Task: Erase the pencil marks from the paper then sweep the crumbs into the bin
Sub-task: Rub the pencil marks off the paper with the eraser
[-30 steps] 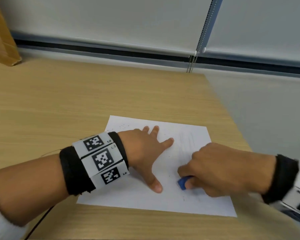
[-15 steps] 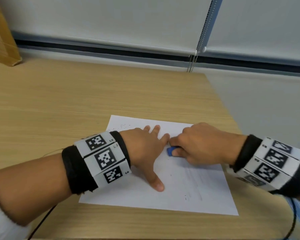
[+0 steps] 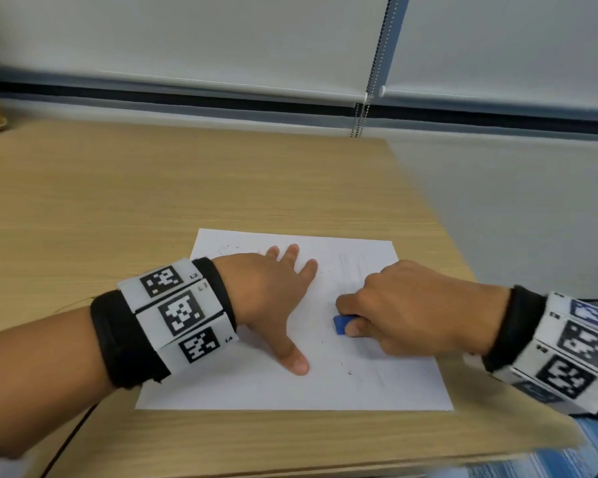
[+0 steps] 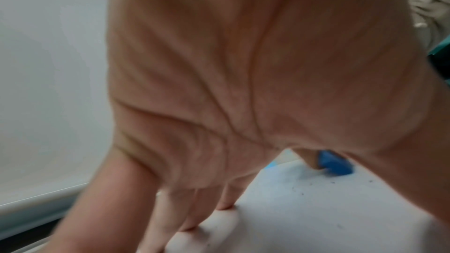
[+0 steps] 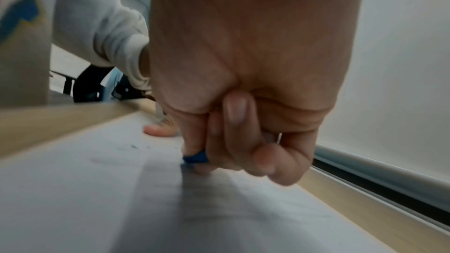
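At the centre of the head view the left hand (image 3: 273,298) lies flat on the paper (image 3: 256,388), fingers spread and straight, apparently to pin the sheet so that rubbing cannot drag or crease it. To its right, the right hand (image 3: 404,312) pinches a blue eraser (image 3: 342,325) between thumb and curled fingers, its tip pressed down on the sheet for firm strokes. Faint pencil marks (image 3: 356,270) remain in the sheet's upper right, and dark crumbs (image 3: 349,372) dot the lower middle. The paper sits near the wooden surface (image 3: 152,201)'s right edge; no bin shows.
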Demonstrator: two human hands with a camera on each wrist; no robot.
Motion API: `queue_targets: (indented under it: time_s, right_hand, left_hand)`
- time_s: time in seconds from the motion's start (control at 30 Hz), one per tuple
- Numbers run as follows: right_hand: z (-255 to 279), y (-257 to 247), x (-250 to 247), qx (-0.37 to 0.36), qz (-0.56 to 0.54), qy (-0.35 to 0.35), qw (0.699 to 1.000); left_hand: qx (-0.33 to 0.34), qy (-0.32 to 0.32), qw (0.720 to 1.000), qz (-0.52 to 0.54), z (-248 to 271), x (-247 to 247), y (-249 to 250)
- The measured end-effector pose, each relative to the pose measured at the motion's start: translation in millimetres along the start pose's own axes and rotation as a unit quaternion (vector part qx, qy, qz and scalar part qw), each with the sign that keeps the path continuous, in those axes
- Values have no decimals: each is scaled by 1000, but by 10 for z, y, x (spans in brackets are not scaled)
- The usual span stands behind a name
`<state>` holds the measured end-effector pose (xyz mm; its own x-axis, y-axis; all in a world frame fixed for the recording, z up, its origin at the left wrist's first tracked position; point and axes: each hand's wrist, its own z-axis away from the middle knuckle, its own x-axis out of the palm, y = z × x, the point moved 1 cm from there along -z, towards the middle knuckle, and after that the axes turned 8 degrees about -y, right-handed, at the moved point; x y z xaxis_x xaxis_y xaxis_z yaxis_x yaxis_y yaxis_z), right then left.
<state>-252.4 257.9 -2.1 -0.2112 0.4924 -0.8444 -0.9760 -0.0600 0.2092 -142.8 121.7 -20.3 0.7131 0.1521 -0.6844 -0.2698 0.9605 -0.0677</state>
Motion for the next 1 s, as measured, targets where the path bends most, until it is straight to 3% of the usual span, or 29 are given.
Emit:
queue_targets:
  time_s: [0.17,0.37,0.53,0.8,0.9,1.0]
  right_hand:
    - [253,-120,56,-54,-8,-68,996]
    - [75,-71,18,-31,-6,3,1000]
    - [303,-217,107,-55,-35,-39,997]
    - [-429,306,-109,97,-62,36,993]
    - [-362,253,-77,62,-46,28,997]
    - [-72,52,12,-10,-59,-45,997]
  left_hand:
    - [4,4,1000,-6,2,6,-2]
    - [-5,-8,1000,-7,9,-11,15]
    - [-2,-7,1000,-16,-3,-3,7]
    - [-12,-2,1000,-25,24,-10,18]
    - [-11,-3,1000,-19,29,-24,17]
    - [-1,8,1000,-17,28,-16,7]
